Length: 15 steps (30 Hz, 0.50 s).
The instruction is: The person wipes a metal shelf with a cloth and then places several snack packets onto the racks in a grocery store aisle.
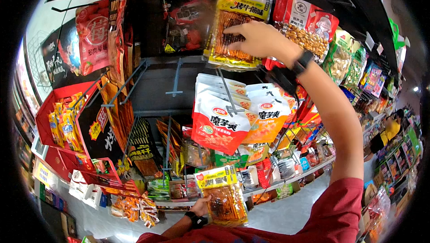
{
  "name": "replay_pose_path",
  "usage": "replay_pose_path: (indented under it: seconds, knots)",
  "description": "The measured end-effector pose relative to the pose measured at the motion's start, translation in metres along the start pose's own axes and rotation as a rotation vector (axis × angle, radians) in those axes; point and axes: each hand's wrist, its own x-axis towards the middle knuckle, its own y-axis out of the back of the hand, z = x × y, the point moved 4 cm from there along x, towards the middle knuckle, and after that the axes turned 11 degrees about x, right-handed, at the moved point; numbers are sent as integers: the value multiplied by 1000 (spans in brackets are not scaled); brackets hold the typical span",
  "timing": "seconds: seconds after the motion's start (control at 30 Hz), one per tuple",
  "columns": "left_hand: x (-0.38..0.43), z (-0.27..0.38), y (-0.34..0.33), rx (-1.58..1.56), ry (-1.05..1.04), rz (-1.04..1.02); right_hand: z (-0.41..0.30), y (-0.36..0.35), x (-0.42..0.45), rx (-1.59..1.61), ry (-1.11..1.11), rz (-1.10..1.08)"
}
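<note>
Low in the view, near my body, my left hand (200, 206) grips the left edge of a clear-and-yellow snack packet (226, 202) with brown strips inside. High on the rack, matching yellow packets (244, 6) hang one behind another. My right hand (257, 38) is stretched up in front of them, thumb and fingers apart over the strips of the front packet. Whether the fingertips press on it, I cannot tell. Just right of that wrist hangs a red pouch of nuts (305, 38). White pouches with red and orange lower parts (220, 122) hang below.
Metal display pegs (174, 78) jut from the dark rack. At left stands a red display box (57, 105) of yellow sachets, beside a pink strawberry pouch (94, 35). A lower shelf edge (262, 191) crosses below, over a grey floor (285, 209). Farther right, a person in yellow (389, 130) is partly visible.
</note>
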Motion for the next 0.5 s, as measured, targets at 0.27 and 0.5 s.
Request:
replay_pose_path:
  seconds: [0.27,0.5]
  knots:
    - [23,6,9,-218,-147,-209,-152,2,-188,586,404,118]
    - [9,29,-34,-157,-165,-275,-176,-204,-330,888,-490,104]
